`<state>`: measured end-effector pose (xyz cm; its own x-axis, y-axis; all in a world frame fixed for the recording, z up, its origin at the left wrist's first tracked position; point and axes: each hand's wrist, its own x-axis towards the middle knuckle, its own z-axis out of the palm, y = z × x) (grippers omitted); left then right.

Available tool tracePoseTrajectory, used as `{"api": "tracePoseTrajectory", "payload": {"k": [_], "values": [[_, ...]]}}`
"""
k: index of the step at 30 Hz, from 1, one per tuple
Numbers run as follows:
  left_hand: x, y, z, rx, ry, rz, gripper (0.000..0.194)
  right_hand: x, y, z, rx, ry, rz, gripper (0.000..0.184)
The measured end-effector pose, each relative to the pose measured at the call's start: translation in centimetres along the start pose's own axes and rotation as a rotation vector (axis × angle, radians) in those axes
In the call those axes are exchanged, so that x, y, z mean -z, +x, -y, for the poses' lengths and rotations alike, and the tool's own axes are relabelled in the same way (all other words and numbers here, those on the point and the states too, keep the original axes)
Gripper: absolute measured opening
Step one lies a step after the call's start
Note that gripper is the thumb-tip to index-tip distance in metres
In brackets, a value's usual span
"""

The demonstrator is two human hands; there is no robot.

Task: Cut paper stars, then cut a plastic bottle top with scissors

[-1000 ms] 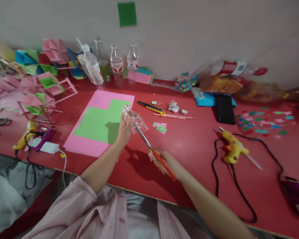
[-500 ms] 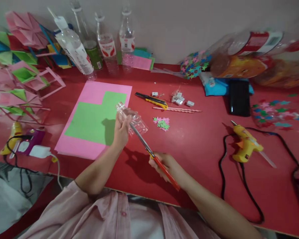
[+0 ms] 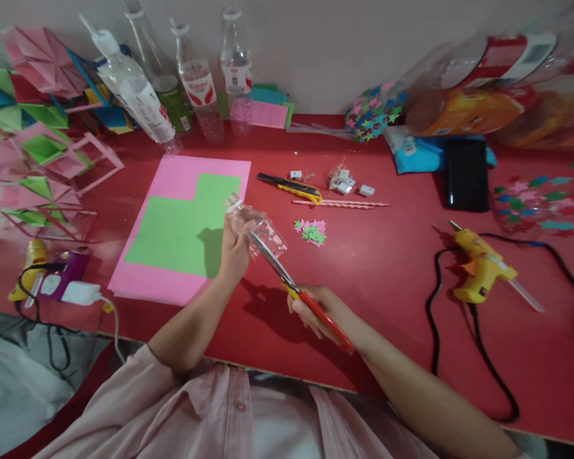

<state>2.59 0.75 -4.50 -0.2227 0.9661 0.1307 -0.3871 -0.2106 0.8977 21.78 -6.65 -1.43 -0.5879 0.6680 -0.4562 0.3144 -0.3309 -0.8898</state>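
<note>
My left hand (image 3: 235, 252) is closed round a small clear plastic bottle piece (image 3: 258, 224), held above the red table (image 3: 373, 280). In my right hand (image 3: 316, 309) are red-handled scissors (image 3: 300, 293), fingers wrapped round the handles. The blades reach up and left and meet the clear plastic beside my left fingers. Under the bottle piece lies a pink sheet (image 3: 172, 185) with a green sheet (image 3: 176, 233) on top. A small pile of pink and green paper stars (image 3: 310, 232) lies just right of the bottle piece.
A yellow glue gun (image 3: 481, 274) with a black cord lies at the right. A yellow utility knife (image 3: 291, 186), thin sticks and small white bits lie mid-table. Bottles (image 3: 191, 83) stand along the wall. Folded paper shapes (image 3: 38, 146) crowd the left; a second glue gun (image 3: 29, 268) is there.
The view has tipped downward and nearer the table. Both hands keep their grips; the scissors stay at the clear plastic, and the bottle piece has shifted only slightly.
</note>
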Motion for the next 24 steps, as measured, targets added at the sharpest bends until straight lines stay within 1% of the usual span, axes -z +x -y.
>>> {"api": "tracePoseTrajectory", "payload": {"k": [4,8,10,11,13,16,18,19,21,23,24], "values": [[-0.1,0.1,0.1,-0.027,0.016,0.004,0.024,-0.2,0.1,-0.1,-0.022,0.021,-0.036,0.054],[-0.2,0.3,0.0,-0.012,0.008,-0.032,0.024,-0.3,0.5,0.6,-0.057,-0.008,-0.056,0.051],[-0.1,0.6,-0.1,-0.007,0.009,-0.055,0.023,-0.1,0.7,1.7,-0.086,-0.010,-0.051,0.049],[0.0,0.8,-0.2,-0.007,0.005,-0.070,0.022,0.0,0.7,2.4,-0.106,-0.022,-0.026,0.050],[0.3,1.2,-0.4,-0.017,-0.023,-0.119,0.022,0.4,0.8,4.1,-0.091,-0.090,-0.050,0.051],[0.8,1.9,-0.7,-0.017,-0.070,-0.199,0.023,1.2,1.4,6.4,-0.088,-0.151,-0.018,0.055],[1.2,2.3,-0.8,-0.006,-0.078,-0.232,0.023,1.8,2.2,7.0,-0.065,-0.171,0.067,0.057],[1.3,2.4,-0.8,-0.003,-0.077,-0.246,0.024,2.1,2.6,7.0,-0.042,-0.192,0.090,0.057],[1.5,2.6,-0.7,0.000,-0.068,-0.260,0.025,2.5,3.4,6.4,0.008,-0.206,0.080,0.057],[1.5,2.7,-0.5,-0.005,-0.038,-0.246,0.025,2.5,4.0,5.4,0.073,-0.168,0.073,0.056],[1.4,2.7,-0.4,-0.015,-0.021,-0.230,0.024,2.4,4.1,4.9,0.081,-0.146,0.076,0.057]]}}
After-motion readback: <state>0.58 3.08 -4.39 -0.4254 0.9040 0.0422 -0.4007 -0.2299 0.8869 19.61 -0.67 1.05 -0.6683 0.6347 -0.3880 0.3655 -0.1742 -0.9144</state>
